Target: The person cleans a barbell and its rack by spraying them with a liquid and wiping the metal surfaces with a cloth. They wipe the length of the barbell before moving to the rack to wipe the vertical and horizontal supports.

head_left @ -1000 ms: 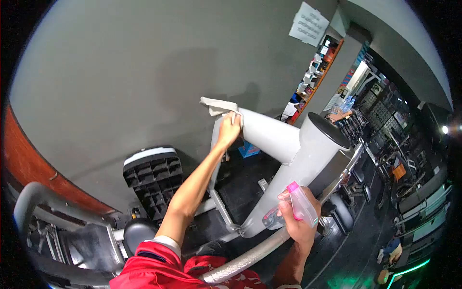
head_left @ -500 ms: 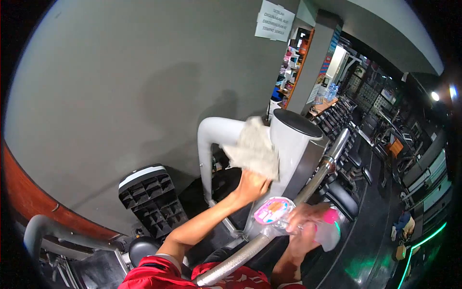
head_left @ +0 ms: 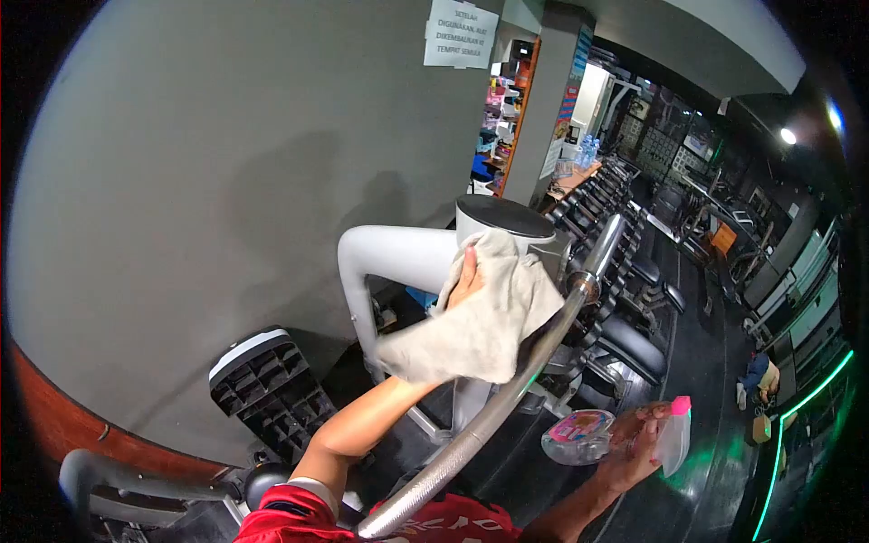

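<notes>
My left hand [head_left: 466, 281] is closed on a pale cream cloth [head_left: 484, 321], pressed to the white upright post [head_left: 463, 215] just below its black round cap [head_left: 509, 215]. The cloth drapes over most of the hand and hangs down over the wrist. Off to the right, my right hand [head_left: 639, 443] grips a clear spray bottle [head_left: 566, 450] with a pink label and pink top. The bottle lies tilted on its side, apart from the metal bar [head_left: 471, 434] that slants between my arms.
A grey wall [head_left: 181, 181] with a paper sign [head_left: 460, 34] stands at the left. A black-undersided step [head_left: 272, 385] leans low beside it. Dumbbells [head_left: 588, 204] on a rack and padded benches [head_left: 632, 348] line the right. Far right, a person [head_left: 760, 378] is low near the floor.
My right hand has carried the spray bottle right and downward, away from the bar. The cloth has spread and folded back over my left hand at the post. The view has shifted.
</notes>
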`<state>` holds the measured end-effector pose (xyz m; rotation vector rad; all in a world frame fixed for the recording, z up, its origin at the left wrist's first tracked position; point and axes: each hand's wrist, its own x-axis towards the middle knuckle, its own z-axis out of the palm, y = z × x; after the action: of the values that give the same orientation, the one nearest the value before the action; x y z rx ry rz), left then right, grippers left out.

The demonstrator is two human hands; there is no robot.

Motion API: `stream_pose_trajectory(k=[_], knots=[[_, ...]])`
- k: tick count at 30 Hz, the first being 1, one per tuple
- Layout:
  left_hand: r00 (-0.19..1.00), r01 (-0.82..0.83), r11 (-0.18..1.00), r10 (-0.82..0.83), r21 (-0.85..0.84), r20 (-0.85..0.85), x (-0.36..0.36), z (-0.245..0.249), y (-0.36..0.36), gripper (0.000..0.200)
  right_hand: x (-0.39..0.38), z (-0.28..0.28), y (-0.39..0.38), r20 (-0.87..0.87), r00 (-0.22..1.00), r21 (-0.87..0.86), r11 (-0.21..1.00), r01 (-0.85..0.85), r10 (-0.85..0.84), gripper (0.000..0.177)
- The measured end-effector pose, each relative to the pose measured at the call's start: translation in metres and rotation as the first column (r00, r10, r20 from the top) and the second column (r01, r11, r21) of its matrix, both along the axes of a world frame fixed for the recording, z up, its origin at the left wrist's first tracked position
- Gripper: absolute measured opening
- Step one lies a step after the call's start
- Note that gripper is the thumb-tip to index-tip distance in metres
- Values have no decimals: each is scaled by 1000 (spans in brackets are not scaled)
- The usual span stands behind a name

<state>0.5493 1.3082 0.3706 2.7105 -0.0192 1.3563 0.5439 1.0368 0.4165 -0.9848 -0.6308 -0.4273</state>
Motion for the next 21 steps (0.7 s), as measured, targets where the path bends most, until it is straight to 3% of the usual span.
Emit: stream_pose_trajectory(k=[1,2,3,5,6,7,9,11,12,13,14,15,16,19,20,21], knots=[[1000,21,999,-22,-28,-13,-5,13,-5,57,0,-4,-3,-3,1000,4,1000,8,-8,15],[883,419,542,-429,-729,189,-21,20,-28,52,-1,-9,-7,-23,998,-47,998,52,-53,15],[912,357,760,-409,-542,27,-11,-19,-11,56,-2,-14,-12,-42,994,-102,990,93,-98,15],[811,367,633,-577,-682,-100,15,-129,4,58,-1,-24,-20,-68,993,-91,992,85,-92,15],[940,242,939,-290,-246,-181,-7,-112,-10,59,-4,-25,-21,-104,985,-102,987,125,-136,15],[938,250,937,-297,-244,-179,-9,-107,-12,59,-6,-26,-22,-140,973,-115,980,166,-181,16],[988,38,999,-37,0,-149,-13,-91,-16,60,-7,-26,-24,-132,970,-128,973,190,-206,16],[990,82,995,-88,-50,-111,-12,-58,-13,59,-11,-25,-25,-132,965,-155,966,205,-226,17],[940,277,777,-342,-565,-10,-6,-39,-10,57,-13,-22,-23,-136,969,-133,973,190,-208,18],[849,378,286,-487,-881,206,-2,-20,-9,56,-15,-20,-22,-142,972,-112,978,174,-189,18],[849,375,286,-487,-882,203,-2,4,-9,56,-15,-23,-24,-146,971,-113,978,174,-189,18],[909,406,595,-340,-694,240,-3,29,-11,55,-12,-28,-28,-142,977,-117,983,141,-157,18],[924,335,836,-202,-434,324,-4,40,-13,55,-11,-31,-31,-137,983,-121,987,110,-126,18],[887,299,896,-135,-327,442,2,31,-20,50,-22,-21,-23,-125,982,-121,984,129,-144,18],[739,630,175,-434,-756,515,6,1,-23,55,-25,-20,-23,-142,981,-114,986,118,-134,19],[757,582,119,-439,-804,483,12,-35,-24,52,-26,-21,-25,-138,980,-110,986,125,-140,19]])
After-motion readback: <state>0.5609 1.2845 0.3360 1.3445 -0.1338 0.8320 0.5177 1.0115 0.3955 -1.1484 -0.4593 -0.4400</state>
